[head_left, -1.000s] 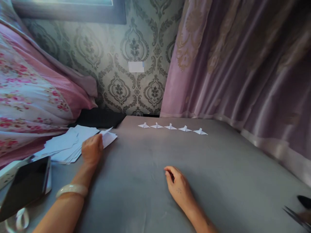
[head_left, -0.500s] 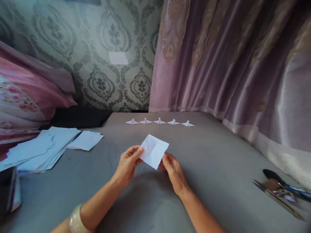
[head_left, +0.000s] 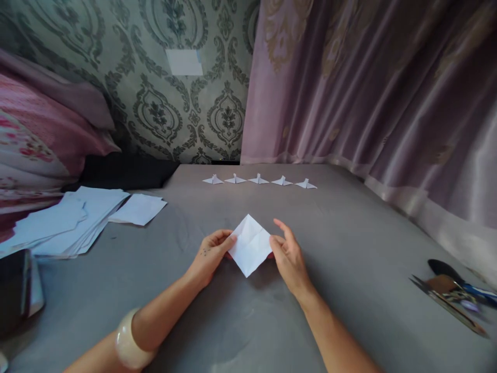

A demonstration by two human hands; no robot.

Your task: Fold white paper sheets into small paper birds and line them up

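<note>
A square of white paper (head_left: 250, 247) with crease lines is held up over the grey surface, turned so its corners point up, down and sideways. Its left corner is pinched between the thumb and fingers of my left hand (head_left: 214, 252). At the right corner, my right hand (head_left: 288, 257) grips the paper with the thumb in front, and its index finger sticks up free. The other fingertips are partly hidden behind the sheet. Beyond my hands, several small folded white paper figures (head_left: 258, 179) stand in a row near the far edge.
On the left lie a stack of white paper (head_left: 83, 223) and a smaller pile of paper squares (head_left: 137, 210). A dark phone (head_left: 14, 290) is at the near left. Scissors (head_left: 446, 305) and other small items lie at the right. A purple curtain (head_left: 330, 93) hangs behind.
The paper has been turned so one corner points straight down. My right index finger has lifted away from it. The head view has tilted slightly downward.
</note>
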